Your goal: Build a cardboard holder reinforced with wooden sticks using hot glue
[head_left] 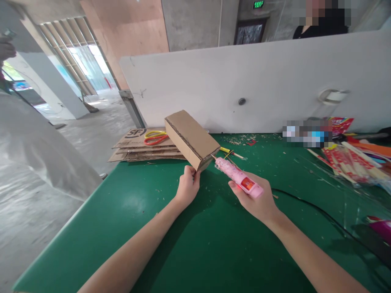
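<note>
My left hand [188, 185] is closed on the near lower corner of a brown cardboard box [192, 132], which it holds tilted above the green table. In my right hand [256, 195] is a pink hot glue gun [236, 175], the fingers wrapped round its handle. The glue gun's nozzle points left at the box's near right edge; whether it touches the cardboard I cannot tell. A black cord [308, 202] runs off to the right from beneath my right hand. Behind the box lies a yellow craft knife [225, 150].
Flattened cardboard [128, 142] is stacked at the back left, with red-and-yellow-handled scissors [155, 137] on top. Wrapped wooden sticks [348, 165] and plastic packets crowd the right side. A white panel [195, 89] borders the green table [122, 244] at the back. A person [324, 26] is beyond it.
</note>
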